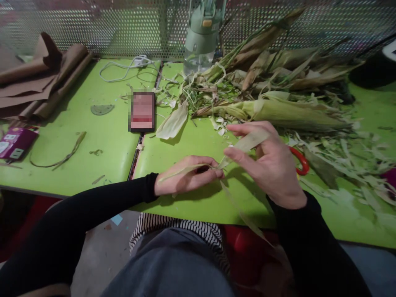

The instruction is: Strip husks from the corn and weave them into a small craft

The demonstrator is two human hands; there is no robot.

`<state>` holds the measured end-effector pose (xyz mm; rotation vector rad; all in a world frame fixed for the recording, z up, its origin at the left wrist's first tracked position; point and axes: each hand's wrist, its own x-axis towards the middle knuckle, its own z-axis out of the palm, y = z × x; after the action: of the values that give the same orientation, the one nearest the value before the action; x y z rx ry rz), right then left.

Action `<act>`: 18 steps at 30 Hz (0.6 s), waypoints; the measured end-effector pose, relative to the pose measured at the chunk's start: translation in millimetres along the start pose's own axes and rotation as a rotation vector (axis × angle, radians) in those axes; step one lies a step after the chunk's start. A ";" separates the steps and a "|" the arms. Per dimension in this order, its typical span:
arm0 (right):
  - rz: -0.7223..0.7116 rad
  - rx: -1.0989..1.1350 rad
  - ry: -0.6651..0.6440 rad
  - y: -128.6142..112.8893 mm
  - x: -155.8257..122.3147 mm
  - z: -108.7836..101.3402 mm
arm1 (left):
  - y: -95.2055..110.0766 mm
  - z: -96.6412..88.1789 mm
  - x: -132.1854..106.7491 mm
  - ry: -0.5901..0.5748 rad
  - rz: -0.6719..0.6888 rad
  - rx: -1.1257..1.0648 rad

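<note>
My left hand (188, 175) is closed just above the table, its thumb and fingertips pinching thin strips of corn husk at a small knot-like crossing. One husk strip (181, 171) lies back over the hand, and another strip (244, 210) hangs down past the table edge. From the pinch a wider husk strip (250, 142) rises to the right, across my right hand (269, 165). The thumb and index finger of that hand are spread apart, with the strip lying between them. Red scissor-like handles (300, 161) show partly behind my right wrist.
A heap of corn husks (278, 111) and shreds covers the right and back. A water bottle (202, 41) stands before the perforated screen (123, 33). Left are a phone (142, 111), a white cable (116, 70), brown paper (62, 82), a purple box (18, 142) and a twisted husk cord (66, 159).
</note>
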<state>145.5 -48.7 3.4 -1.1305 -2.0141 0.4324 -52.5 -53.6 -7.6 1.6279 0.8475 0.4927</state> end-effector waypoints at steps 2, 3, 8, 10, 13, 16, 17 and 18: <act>-0.175 -0.070 -0.051 0.3 1.3 4.8 | -6.4 1.1 3.4 0.008 0.049 0.006; -0.231 -0.088 -0.090 -0.5 1.8 7.9 | -9.8 2.0 5.3 0.017 0.070 0.001; -0.101 -0.011 -0.020 -2.7 3.3 18.6 | -12.0 5.9 8.6 0.054 0.048 -0.171; 0.059 0.085 0.026 -1.9 4.0 18.2 | -5.2 5.1 5.9 0.054 0.016 -0.217; 0.203 0.159 -0.011 -3.2 5.5 15.2 | 3.2 2.2 1.9 0.053 0.006 -0.203; 0.225 0.159 -0.065 -7.9 7.1 13.7 | 3.4 0.8 1.7 0.029 0.011 -0.231; 0.224 0.164 -0.071 -9.4 7.6 14.1 | 2.1 1.1 2.2 0.013 0.004 -0.246; 0.230 0.175 -0.078 -10.7 8.1 14.9 | 0.5 1.9 2.7 -0.004 -0.002 -0.263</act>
<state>125.6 -46.8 4.1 -1.2558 -1.8766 0.7656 -49.3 -52.8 -7.9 1.3856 0.7477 0.5739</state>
